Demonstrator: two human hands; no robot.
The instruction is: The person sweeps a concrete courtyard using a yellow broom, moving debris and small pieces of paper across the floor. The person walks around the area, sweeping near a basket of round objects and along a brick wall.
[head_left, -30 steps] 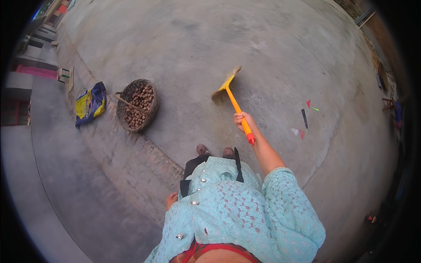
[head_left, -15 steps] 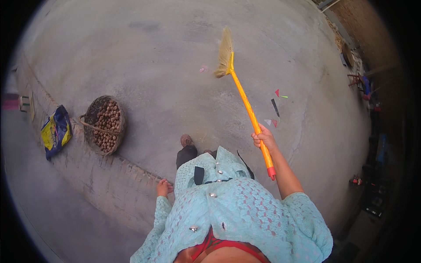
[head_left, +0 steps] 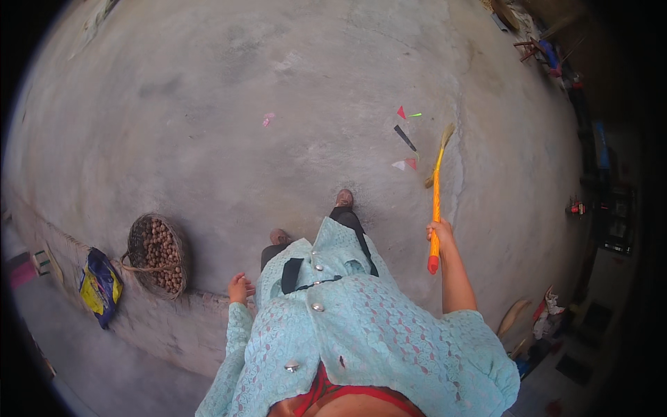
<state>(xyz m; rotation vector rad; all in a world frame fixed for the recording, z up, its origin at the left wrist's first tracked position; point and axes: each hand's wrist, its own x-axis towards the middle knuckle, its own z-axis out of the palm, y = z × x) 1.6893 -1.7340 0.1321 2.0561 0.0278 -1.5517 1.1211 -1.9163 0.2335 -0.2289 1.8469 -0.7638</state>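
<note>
One broom [head_left: 436,201] in right hand [head_left: 439,231]

The floor [head_left: 229,104] is a broad expanse of grey concrete with darker mottled patches. Near its upper right lie small scraps: a red triangular piece [head_left: 401,112] just beside a thin green strip [head_left: 415,115], a black strip [head_left: 405,138] below them, and a white-and-red piece [head_left: 406,164] lower still. A small pink scrap [head_left: 267,120] lies apart, to the left of this group. The broom head [head_left: 439,156] meets the floor just right of the scraps. At lower left, a round woven basket [head_left: 157,255] filled with brown nuts sits by a raised edge, with a blue and yellow bag [head_left: 99,286] beside it, possibly on a lower level.
</note>
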